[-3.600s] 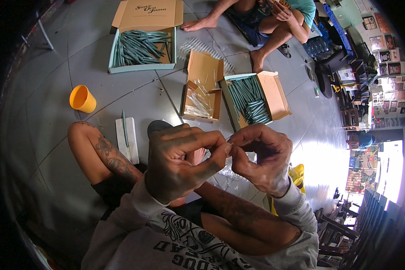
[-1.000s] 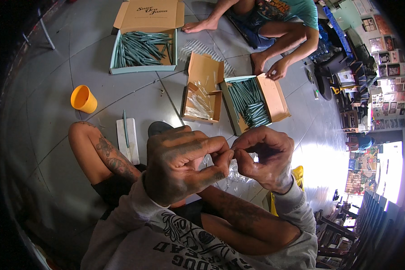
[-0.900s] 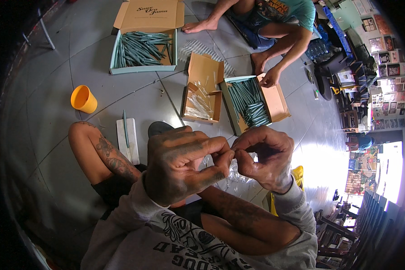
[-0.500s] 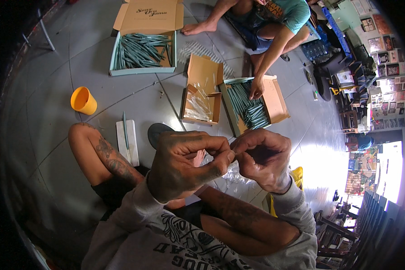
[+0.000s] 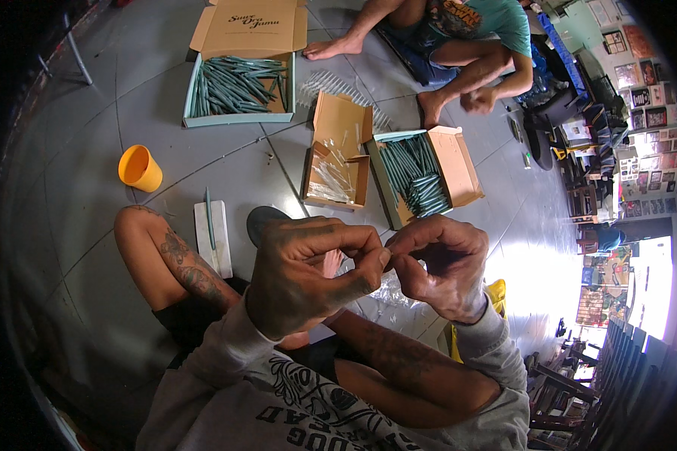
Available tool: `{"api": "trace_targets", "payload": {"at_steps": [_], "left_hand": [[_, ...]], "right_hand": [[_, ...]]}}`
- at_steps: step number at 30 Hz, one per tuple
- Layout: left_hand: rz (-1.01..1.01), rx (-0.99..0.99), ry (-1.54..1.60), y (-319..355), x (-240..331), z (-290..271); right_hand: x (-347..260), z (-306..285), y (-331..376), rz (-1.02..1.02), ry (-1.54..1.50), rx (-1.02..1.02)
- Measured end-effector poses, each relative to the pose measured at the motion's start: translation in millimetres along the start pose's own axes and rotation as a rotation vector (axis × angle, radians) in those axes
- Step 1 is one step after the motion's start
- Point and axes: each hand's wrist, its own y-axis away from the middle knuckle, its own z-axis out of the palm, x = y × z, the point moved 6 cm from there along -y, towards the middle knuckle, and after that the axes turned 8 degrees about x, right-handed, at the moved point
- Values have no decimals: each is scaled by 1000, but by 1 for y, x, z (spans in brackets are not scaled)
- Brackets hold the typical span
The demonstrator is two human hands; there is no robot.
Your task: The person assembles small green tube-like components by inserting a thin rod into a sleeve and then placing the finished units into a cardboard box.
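My left hand (image 5: pixel 308 274) and my right hand (image 5: pixel 442 267) are raised over my lap, their fingertips meeting. Thumb and forefinger are pinched on each hand; whatever lies between them is too small to make out. Beyond my hands stands a small open carton (image 5: pixel 314 177) with clear plastic pieces inside. To its right, a box (image 5: pixel 388 197) holds rows of slim dark green sticks (image 5: pixel 417 169). Left of my hands, one green stick (image 5: pixel 210 218) lies on a white block (image 5: pixel 220 259) on the floor.
At the far left a larger open box (image 5: pixel 241 118) holds a heap of green sticks. A yellow cup (image 5: pixel 139 169) stands nearer. Clear ridged plastic (image 5: pixel 327 86) lies behind the carton. A co-worker (image 5: pixel 481 52) sits across, at the back. Crumpled clear plastic (image 5: pixel 395 289) lies below my hands.
The co-worker's hand has pulled back from the box of green sticks towards their own leg. My hands have barely moved and keep their pinch.
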Motion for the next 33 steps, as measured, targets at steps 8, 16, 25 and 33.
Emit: {"api": "trace_targets", "payload": {"at_steps": [8,16,25,33], "left_hand": [[86,22,-103,2,8,-1],[206,36,-259,1,20,-1],[206,33,-283,2,19,1],[-10,30,60,0,7,0]], "right_hand": [[-2,0,0,-17,68,13],[-4,0,0,-59,136,66],[-5,1,-2,-185,235,89],[9,-1,2,95,-97,57]]}}
